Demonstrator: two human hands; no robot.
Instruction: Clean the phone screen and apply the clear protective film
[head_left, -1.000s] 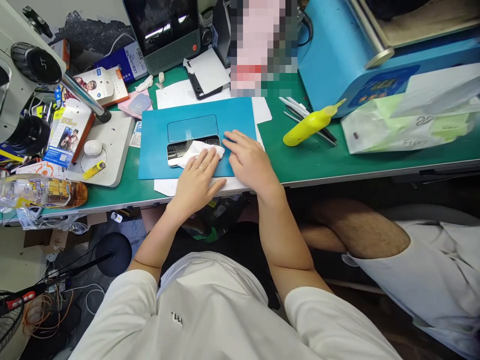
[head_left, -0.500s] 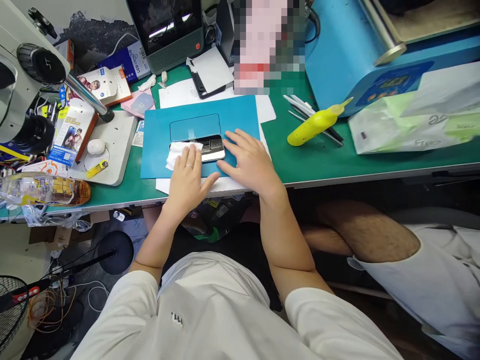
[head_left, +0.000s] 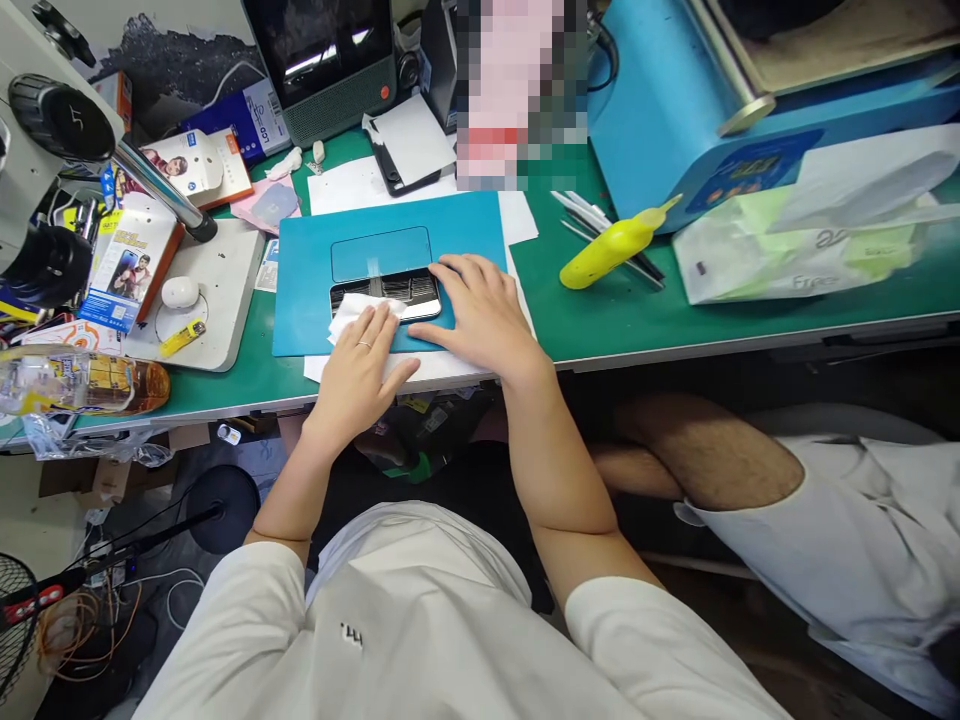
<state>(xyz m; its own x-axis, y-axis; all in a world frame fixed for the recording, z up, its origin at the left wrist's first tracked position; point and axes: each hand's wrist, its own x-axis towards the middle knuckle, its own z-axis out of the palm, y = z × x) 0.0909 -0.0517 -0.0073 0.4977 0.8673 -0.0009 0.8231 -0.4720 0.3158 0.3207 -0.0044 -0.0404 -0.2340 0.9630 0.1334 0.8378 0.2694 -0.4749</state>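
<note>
A phone [head_left: 409, 292] lies flat on a blue work mat [head_left: 307, 300] on the green bench. My left hand [head_left: 358, 370] presses a white cloth [head_left: 346, 311] down on the phone's left part with flat fingers. My right hand [head_left: 480, 315] rests on the mat at the phone's right end, its fingers curled against the edge. A clear screen protector [head_left: 381, 252] lies on the mat just behind the phone.
A yellow squeeze bottle [head_left: 607, 250] and thin tools lie right of the mat. A blue machine [head_left: 675, 110] and a plastic bag [head_left: 787, 260] stand at the right, a microscope [head_left: 45, 140] and boxes at the left. A seated person's leg [head_left: 705, 460] is beside me.
My left hand slid the cloth from the phone's right part to its left part, uncovering the screen's right side. My right hand moved up against the phone's right end.
</note>
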